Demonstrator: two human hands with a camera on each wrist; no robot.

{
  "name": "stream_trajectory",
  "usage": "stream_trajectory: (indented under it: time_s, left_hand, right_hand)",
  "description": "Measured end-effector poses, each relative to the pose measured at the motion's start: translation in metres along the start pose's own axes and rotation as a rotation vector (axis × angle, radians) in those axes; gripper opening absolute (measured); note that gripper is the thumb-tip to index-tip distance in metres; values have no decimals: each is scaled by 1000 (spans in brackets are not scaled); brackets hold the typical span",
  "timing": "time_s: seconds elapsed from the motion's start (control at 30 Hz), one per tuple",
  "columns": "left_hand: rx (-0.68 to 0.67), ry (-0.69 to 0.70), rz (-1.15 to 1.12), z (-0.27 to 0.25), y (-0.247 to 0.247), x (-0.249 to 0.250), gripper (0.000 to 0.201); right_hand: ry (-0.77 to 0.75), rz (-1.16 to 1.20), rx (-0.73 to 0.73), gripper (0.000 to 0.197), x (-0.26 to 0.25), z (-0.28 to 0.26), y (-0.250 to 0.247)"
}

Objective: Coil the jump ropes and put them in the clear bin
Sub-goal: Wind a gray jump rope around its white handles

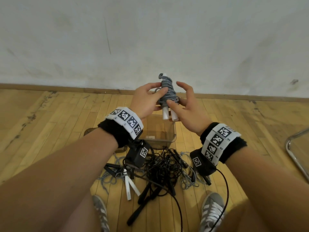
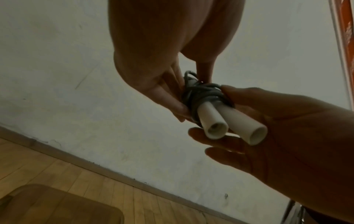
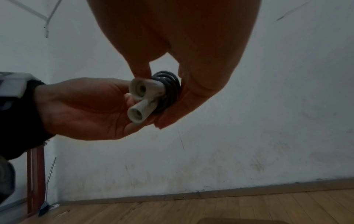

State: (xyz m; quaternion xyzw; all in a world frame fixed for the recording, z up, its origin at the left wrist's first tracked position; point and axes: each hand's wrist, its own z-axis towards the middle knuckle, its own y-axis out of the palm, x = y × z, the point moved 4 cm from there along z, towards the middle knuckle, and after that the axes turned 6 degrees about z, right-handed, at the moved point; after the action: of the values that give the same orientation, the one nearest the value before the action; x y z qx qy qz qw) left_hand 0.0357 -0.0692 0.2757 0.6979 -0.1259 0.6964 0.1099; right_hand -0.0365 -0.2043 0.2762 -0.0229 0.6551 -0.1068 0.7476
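Observation:
A grey jump rope is wound into a tight bundle around its two white handles, and I hold it upright in front of me over the clear bin. My left hand grips the bundle from the left, thumb on the coils. My right hand pinches it from the right, thumb low on the coils and index finger raised. In the left wrist view the handles stick out of the coil toward the camera. The right wrist view shows the coil between thumb and fingers.
A tangled pile of black and grey ropes lies on the wooden floor between my shoes, with two loose white handles at its left. A metal chair frame stands at the right. A white wall with a baseboard rises just behind the bin.

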Motion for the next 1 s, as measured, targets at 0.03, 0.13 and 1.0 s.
stream_trajectory:
  time_s: [0.03,0.13,1.0]
  left_hand:
    - [-7,-5,0,-2,-1,1,35]
    - [-2,-4,-15,-3,-1,7,33]
    - [-321,-444,639,-119,72,-331,33]
  right_hand:
    - [-21,-51,4,57,0,0,0]
    - [-85,-195,76,58,-5,1,-2]
    - [905,-308,65,42,308,-179,30]
